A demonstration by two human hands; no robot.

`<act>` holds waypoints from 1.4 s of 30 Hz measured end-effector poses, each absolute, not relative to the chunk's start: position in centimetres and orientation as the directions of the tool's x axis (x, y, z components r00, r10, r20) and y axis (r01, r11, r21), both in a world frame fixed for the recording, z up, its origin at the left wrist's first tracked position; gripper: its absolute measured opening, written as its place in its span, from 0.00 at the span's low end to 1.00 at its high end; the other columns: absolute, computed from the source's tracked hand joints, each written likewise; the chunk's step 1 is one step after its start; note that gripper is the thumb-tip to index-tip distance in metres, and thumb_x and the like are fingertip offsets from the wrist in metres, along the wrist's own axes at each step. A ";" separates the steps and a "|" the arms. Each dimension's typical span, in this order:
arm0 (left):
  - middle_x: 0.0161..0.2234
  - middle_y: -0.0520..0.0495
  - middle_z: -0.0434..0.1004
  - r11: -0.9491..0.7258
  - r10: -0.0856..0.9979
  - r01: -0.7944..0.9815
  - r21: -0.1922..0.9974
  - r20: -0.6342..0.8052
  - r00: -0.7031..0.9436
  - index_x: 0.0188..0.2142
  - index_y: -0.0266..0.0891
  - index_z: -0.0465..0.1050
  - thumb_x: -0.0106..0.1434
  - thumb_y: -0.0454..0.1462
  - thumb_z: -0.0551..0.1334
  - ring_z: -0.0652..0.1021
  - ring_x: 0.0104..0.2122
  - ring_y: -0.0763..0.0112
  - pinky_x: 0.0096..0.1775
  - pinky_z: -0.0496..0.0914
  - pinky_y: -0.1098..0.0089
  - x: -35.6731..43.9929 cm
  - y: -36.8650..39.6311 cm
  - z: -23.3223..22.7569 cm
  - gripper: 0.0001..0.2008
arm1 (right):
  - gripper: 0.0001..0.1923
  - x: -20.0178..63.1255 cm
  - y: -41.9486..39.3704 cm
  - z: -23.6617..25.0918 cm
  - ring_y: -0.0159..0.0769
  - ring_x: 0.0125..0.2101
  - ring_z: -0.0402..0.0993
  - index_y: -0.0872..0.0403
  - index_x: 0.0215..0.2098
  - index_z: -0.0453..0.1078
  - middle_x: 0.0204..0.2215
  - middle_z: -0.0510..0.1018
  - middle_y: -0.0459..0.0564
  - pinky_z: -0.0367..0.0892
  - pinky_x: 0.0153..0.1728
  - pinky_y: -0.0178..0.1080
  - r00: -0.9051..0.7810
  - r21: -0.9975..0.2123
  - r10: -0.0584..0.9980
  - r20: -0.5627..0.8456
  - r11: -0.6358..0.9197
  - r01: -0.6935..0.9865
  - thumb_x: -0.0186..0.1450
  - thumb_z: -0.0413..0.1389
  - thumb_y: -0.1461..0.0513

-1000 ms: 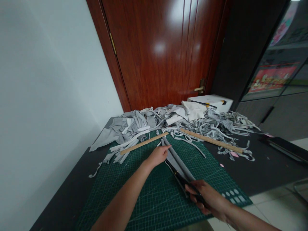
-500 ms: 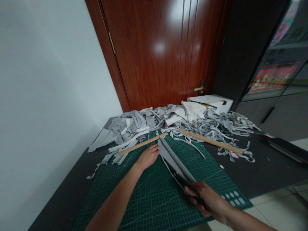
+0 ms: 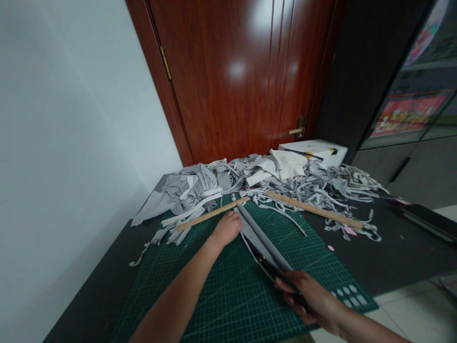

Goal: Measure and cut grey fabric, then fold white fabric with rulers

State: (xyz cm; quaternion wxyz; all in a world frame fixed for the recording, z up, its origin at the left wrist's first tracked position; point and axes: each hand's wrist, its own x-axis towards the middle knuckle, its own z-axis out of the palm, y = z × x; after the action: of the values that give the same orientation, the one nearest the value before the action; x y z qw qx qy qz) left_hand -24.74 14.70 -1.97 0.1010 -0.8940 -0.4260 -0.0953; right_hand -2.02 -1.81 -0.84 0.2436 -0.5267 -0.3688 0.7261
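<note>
A long folded grey fabric strip (image 3: pixel 262 237) lies slantwise on the green cutting mat (image 3: pixel 228 290). My left hand (image 3: pixel 226 227) presses its fingers on the strip's left edge near the far end. Black scissors (image 3: pixel 268 265) run along the strip's near half, and my right hand (image 3: pixel 310 298) grips their handles at the mat's near right. The blades lie partly under the cloth, so I cannot see how far apart they are.
Grey and white fabric scraps (image 3: pixel 257 181) are heaped at the table's back. Two wooden rulers (image 3: pixel 213 214) (image 3: pixel 314 208) lie at the mat's far edge. A white box (image 3: pixel 314 150) stands by the red door (image 3: pixel 243 71). A dark flat object (image 3: pixel 428 219) lies far right.
My left hand slid back from the strip's far tip to its left edge and curled its fingers. The right hand with the scissors barely moved.
</note>
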 end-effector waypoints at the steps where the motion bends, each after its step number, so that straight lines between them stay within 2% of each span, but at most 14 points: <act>1: 0.36 0.41 0.74 -0.603 0.753 0.792 -0.094 0.258 0.605 0.34 0.35 0.74 0.64 0.33 0.58 0.73 0.42 0.58 0.46 0.69 0.61 -24.4 14.9 -1.9 0.06 | 0.18 -2.0 -1.8 -0.8 0.19 0.12 0.51 0.52 0.27 0.59 0.15 0.61 0.35 0.39 0.11 0.27 -0.324 -0.788 0.739 -0.591 -0.614 0.037 0.55 0.58 0.49; 5: 0.40 0.41 0.75 -0.610 0.756 0.790 -0.065 0.251 0.605 0.38 0.36 0.74 0.62 0.29 0.56 0.74 0.42 0.59 0.46 0.69 0.62 -24.6 15.5 -1.8 0.09 | 0.17 -2.0 -1.8 -0.8 0.19 0.11 0.51 0.53 0.27 0.59 0.15 0.61 0.36 0.39 0.11 0.26 -0.327 -0.801 0.750 -0.575 -0.597 0.042 0.56 0.57 0.50; 12: 0.52 0.46 0.74 -0.670 0.723 0.743 0.006 0.236 0.650 0.47 0.40 0.74 0.65 0.32 0.55 0.70 0.54 0.62 0.56 0.63 0.60 -27.6 15.0 -3.0 0.14 | 0.17 -1.9 -1.6 -0.6 0.19 0.11 0.50 0.52 0.25 0.58 0.14 0.61 0.36 0.39 0.10 0.27 -0.336 -0.795 0.746 -0.575 -0.606 0.018 0.54 0.59 0.51; 16: 0.53 0.43 0.72 -0.613 0.769 0.789 0.042 0.261 0.583 0.49 0.38 0.73 0.66 0.34 0.55 0.69 0.55 0.60 0.57 0.62 0.56 -28.1 14.7 -3.9 0.14 | 0.17 -1.9 -1.6 -0.5 0.19 0.11 0.50 0.52 0.25 0.58 0.15 0.61 0.36 0.38 0.10 0.27 -0.337 -0.785 0.735 -0.588 -0.619 0.022 0.54 0.59 0.50; 21: 0.56 0.42 0.69 -0.590 0.791 0.801 0.101 0.271 0.548 0.52 0.35 0.71 0.67 0.36 0.54 0.67 0.57 0.65 0.59 0.61 0.63 -28.1 14.5 -4.7 0.16 | 0.17 -1.7 -1.3 -0.7 0.20 0.11 0.51 0.52 0.26 0.59 0.16 0.62 0.36 0.41 0.10 0.26 -0.355 -0.788 0.731 -0.582 -0.615 0.025 0.56 0.59 0.51; 28: 0.58 0.41 0.65 -0.583 0.803 0.793 0.175 0.275 0.529 0.54 0.34 0.68 0.67 0.34 0.51 0.65 0.59 0.66 0.60 0.59 0.62 -28.3 14.3 -5.1 0.18 | 0.15 -1.5 -0.6 -0.8 0.21 0.11 0.52 0.54 0.27 0.62 0.17 0.63 0.37 0.44 0.09 0.27 -0.386 -0.800 0.735 -0.557 -0.599 0.013 0.58 0.57 0.51; 37: 0.60 0.43 0.62 -0.591 0.803 0.771 0.236 0.260 0.536 0.56 0.36 0.67 0.61 0.29 0.52 0.63 0.60 0.67 0.61 0.58 0.61 -28.6 14.1 -4.9 0.23 | 0.13 -2.4 0.2 0.0 0.21 0.13 0.53 0.54 0.30 0.62 0.17 0.62 0.37 0.40 0.12 0.27 -0.378 -0.756 0.703 -0.602 -0.654 -0.012 0.60 0.56 0.52; 42: 0.59 0.44 0.65 -0.564 0.822 0.781 0.269 0.278 0.498 0.54 0.36 0.70 0.64 0.33 0.52 0.64 0.59 0.67 0.61 0.58 0.62 -28.3 13.9 -4.7 0.19 | 0.14 -2.6 -0.1 -0.5 0.20 0.14 0.53 0.55 0.34 0.64 0.17 0.62 0.37 0.41 0.13 0.26 -0.394 -0.728 0.685 -0.612 -0.683 -0.055 0.63 0.53 0.52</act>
State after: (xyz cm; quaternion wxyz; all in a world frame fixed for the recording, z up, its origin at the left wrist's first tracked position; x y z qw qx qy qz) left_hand -28.27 13.89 -4.70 -0.0537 -0.8637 -0.4638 -0.1898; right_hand -2.63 -0.10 -0.53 0.2398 -0.4954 -0.3179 0.7720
